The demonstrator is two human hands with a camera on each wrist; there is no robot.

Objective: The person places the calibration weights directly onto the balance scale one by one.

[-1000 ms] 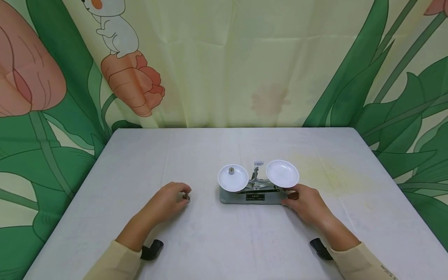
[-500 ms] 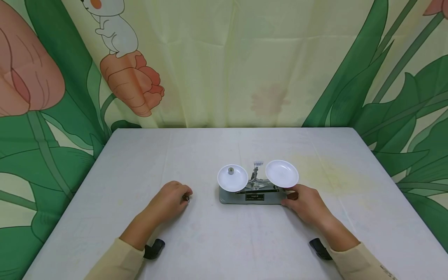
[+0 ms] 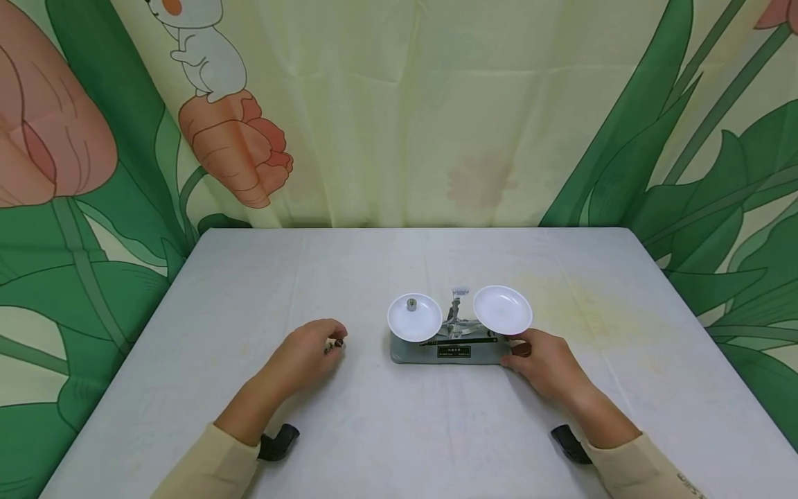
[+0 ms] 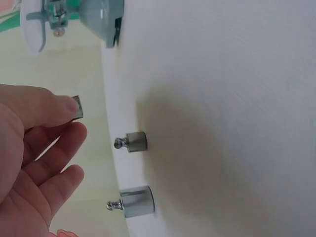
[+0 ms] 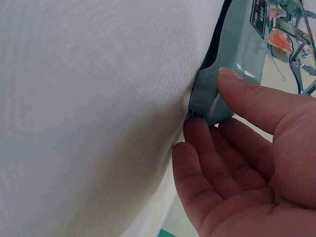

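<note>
A grey balance scale [image 3: 414,352] with two white pans stands right of the table's middle. Its left pan [image 3: 399,326] bears a small metal weight [image 3: 411,304]; the right pan [image 3: 502,310] has nothing on it. My left hand [image 3: 309,353] pinches a small metal weight [image 4: 77,107] between thumb and fingertips, raised off the table. Below that hand, two more knobbed weights stand upright on the cloth, a smaller one [image 4: 137,141] and a larger one [image 4: 138,201]. My right hand [image 3: 546,362] grips the right end of the scale's base [image 5: 237,64], thumb at the front.
A white cloth covers the table [image 3: 424,430]. Behind it hangs a patterned curtain [image 3: 386,138] with a rabbit, carrot and leaves. A black wrist camera [image 3: 278,442] sits beneath each forearm.
My left hand has dipped onto the weights, then shifted slightly right and away from me, now with one weight lifted in its fingertips. My right hand and the scale stay put.
</note>
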